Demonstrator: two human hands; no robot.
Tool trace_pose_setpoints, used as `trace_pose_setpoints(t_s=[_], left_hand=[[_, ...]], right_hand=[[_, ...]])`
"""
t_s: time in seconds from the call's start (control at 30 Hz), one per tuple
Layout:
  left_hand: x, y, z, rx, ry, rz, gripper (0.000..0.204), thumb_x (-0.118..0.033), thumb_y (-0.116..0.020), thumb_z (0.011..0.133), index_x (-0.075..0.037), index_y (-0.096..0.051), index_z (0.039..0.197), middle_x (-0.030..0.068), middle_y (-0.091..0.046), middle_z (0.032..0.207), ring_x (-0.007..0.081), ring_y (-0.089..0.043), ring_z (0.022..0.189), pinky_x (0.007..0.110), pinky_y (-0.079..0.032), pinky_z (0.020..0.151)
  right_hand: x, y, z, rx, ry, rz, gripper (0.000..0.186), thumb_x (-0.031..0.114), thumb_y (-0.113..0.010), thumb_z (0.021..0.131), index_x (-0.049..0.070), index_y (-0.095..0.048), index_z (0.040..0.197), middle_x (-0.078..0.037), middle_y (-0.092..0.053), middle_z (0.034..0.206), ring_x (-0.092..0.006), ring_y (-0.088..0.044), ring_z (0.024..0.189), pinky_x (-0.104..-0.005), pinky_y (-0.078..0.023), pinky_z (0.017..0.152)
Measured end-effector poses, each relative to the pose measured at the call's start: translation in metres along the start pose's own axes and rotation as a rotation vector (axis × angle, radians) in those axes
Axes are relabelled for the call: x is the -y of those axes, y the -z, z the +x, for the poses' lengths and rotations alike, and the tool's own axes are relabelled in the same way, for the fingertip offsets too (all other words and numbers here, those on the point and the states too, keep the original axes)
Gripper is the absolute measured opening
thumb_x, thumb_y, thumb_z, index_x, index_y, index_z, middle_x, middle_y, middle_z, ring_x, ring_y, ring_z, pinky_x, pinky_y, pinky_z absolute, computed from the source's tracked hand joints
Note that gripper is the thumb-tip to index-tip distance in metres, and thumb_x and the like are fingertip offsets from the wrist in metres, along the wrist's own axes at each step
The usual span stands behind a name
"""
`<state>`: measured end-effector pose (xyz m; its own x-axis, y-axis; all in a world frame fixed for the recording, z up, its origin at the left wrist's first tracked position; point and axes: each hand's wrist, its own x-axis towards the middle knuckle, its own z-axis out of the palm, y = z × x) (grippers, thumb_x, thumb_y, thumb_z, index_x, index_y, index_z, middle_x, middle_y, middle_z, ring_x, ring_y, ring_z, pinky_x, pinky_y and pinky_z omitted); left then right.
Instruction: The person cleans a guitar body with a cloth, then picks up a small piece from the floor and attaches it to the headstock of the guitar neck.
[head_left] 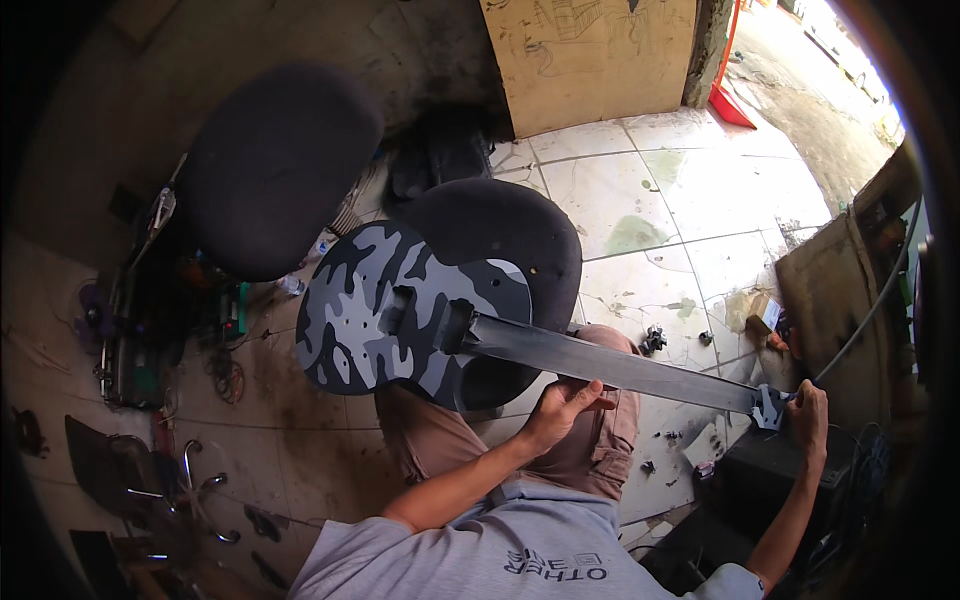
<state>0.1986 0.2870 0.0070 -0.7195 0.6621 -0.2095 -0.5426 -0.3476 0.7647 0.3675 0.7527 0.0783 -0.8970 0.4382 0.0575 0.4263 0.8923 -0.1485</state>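
Note:
An electric guitar body [365, 310] in grey and black camouflage lies across a black seat, tilted toward my lap. It has open cavities and no strings or hardware. Its dark neck [620, 365] runs to the right and ends in a small pale headstock [767, 407]. Below the middle of the neck, my left hand [556, 414] is closed against its underside, with some fingers hidden behind it. At the far right end, my right hand [808, 412] grips the tip of the headstock with bent fingers.
A black cushioned stool seat [510, 225] supports the guitar, and a dark padded chair [280, 170] stands at left. Small black parts [653, 340] lie on the tiled floor [640, 190]. A black box [780, 475] sits by my right arm. Tools and cables clutter the left.

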Motion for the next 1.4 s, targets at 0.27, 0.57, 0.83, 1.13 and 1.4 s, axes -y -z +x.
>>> trace_pose_setpoints(t_s=[0.27, 0.57, 0.83, 1.13, 1.4], left_hand=[[-0.012, -0.007, 0.01, -0.125, 0.059, -0.064, 0.042, -0.033, -0.069, 0.101, -0.003, -0.062, 0.13, 0.009, -0.07, 0.119, 0.0198, -0.07, 0.11, 0.036, -0.055, 0.101], [0.007, 0.016, 0.011, -0.271, 0.025, -0.05, 0.032, -0.03, -0.066, 0.1, -0.001, -0.068, 0.114, 0.0129, -0.076, 0.11, 0.0284, -0.074, 0.106, 0.043, -0.058, 0.099], [-0.002, -0.017, 0.006, -0.204, 0.036, 0.012, 0.037, -0.032, -0.061, 0.103, 0.001, -0.067, 0.119, 0.0145, -0.076, 0.11, 0.0258, -0.074, 0.103, 0.04, -0.059, 0.095], [-0.008, 0.003, 0.003, -0.22, 0.09, 0.092, 0.038, -0.032, -0.061, 0.103, 0.002, -0.067, 0.116, 0.0177, -0.076, 0.109, 0.0288, -0.075, 0.102, 0.041, -0.058, 0.097], [-0.013, -0.01, -0.005, 0.055, 0.173, 0.117, 0.034, -0.029, -0.061, 0.108, -0.001, -0.07, 0.126, 0.0015, -0.072, 0.105, 0.0114, -0.067, 0.104, 0.026, -0.052, 0.094]], right_hand=[[0.004, 0.002, 0.0, -0.033, -0.116, 0.058, 0.015, -0.001, -0.064, 0.08, -0.003, -0.049, 0.081, -0.024, -0.057, 0.07, -0.0439, -0.061, 0.069, -0.0501, -0.047, 0.065], [-0.034, 0.022, 0.042, -0.305, -0.217, 0.034, 0.012, 0.01, -0.063, 0.082, 0.0, -0.059, 0.087, -0.023, -0.066, 0.073, -0.0405, -0.069, 0.072, -0.0477, -0.053, 0.067], [-0.084, 0.04, 0.001, -0.356, -0.266, 0.23, 0.014, 0.007, -0.058, 0.081, -0.003, -0.066, 0.079, -0.016, -0.07, 0.07, -0.0224, -0.072, 0.063, -0.0383, -0.056, 0.064], [-0.061, 0.008, 0.014, -0.217, -0.241, 0.13, 0.029, 0.022, -0.056, 0.086, -0.001, -0.072, 0.087, -0.02, -0.07, 0.089, -0.0361, -0.067, 0.089, -0.0452, -0.052, 0.083], [-0.03, 0.0, 0.025, -0.193, -0.247, 0.551, 0.011, 0.004, -0.065, 0.097, -0.003, -0.071, 0.092, -0.007, -0.068, 0.075, -0.0127, -0.067, 0.066, -0.0291, -0.051, 0.059]])
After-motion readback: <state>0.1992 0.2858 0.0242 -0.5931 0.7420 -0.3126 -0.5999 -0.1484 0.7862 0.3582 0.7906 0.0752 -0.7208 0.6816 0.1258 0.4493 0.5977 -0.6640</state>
